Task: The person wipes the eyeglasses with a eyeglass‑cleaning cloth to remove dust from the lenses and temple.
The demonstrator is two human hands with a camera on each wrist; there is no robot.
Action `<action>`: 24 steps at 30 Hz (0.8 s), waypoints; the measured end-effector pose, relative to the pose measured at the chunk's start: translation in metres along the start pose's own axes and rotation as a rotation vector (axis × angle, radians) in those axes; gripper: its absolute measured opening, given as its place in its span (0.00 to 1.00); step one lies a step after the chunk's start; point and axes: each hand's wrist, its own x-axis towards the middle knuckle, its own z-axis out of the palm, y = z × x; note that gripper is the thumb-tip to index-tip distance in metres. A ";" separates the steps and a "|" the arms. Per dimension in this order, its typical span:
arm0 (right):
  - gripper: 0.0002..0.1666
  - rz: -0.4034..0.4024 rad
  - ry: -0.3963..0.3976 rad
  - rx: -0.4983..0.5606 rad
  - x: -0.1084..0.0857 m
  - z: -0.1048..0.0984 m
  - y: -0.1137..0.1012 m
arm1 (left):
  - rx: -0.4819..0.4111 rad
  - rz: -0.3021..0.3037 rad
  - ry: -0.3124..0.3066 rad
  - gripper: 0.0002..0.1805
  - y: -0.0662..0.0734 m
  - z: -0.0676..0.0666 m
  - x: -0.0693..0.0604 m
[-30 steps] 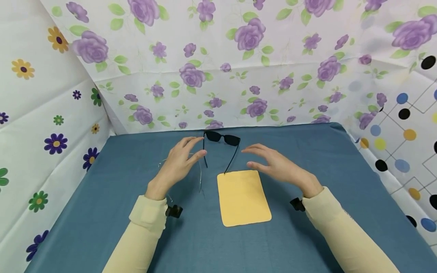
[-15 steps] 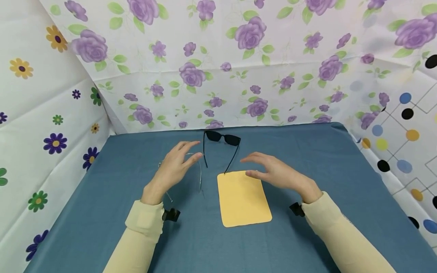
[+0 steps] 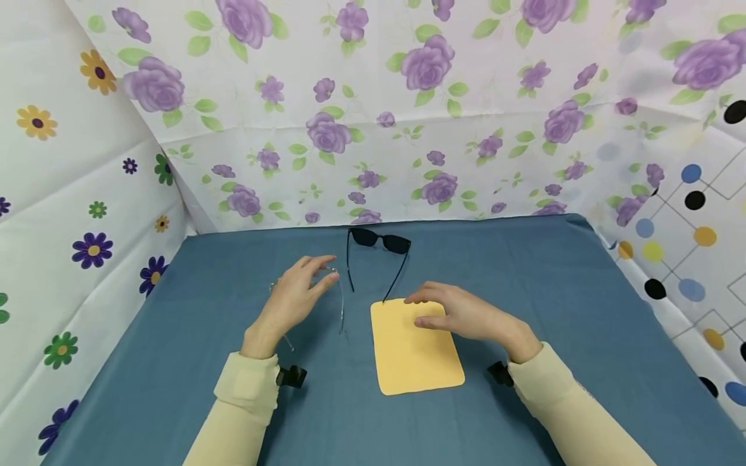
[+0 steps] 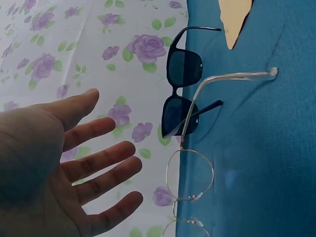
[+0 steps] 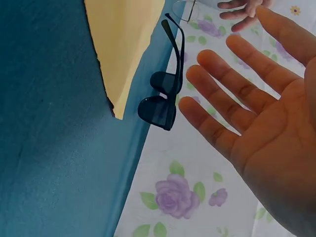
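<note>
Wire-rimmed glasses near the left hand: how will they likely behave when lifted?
The wire-rimmed glasses are probably light and easily bent, since the frame looks very thin. The temples are unfolded, so they may swing or snag. Rolling seems unlikely with the temples spread out like that.

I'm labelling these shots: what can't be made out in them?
Left wrist view: the bottom edge cuts off part of the wire-framed glasses; the top edge cuts off most of the yellow sheet.
Head view: the left hand hides much of those glasses' front; the right hand covers the yellow sheet's upper right corner.
Right wrist view: the top edge cuts off part of the left hand and most of the wire-framed glasses.
</note>
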 end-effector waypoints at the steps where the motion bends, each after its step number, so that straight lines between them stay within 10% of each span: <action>1: 0.27 0.000 -0.002 0.001 0.000 0.000 0.000 | 0.001 -0.001 0.000 0.29 -0.001 0.000 0.000; 24: 0.23 0.027 -0.055 -0.108 0.000 0.009 0.003 | 0.036 -0.070 0.060 0.25 -0.024 -0.018 -0.005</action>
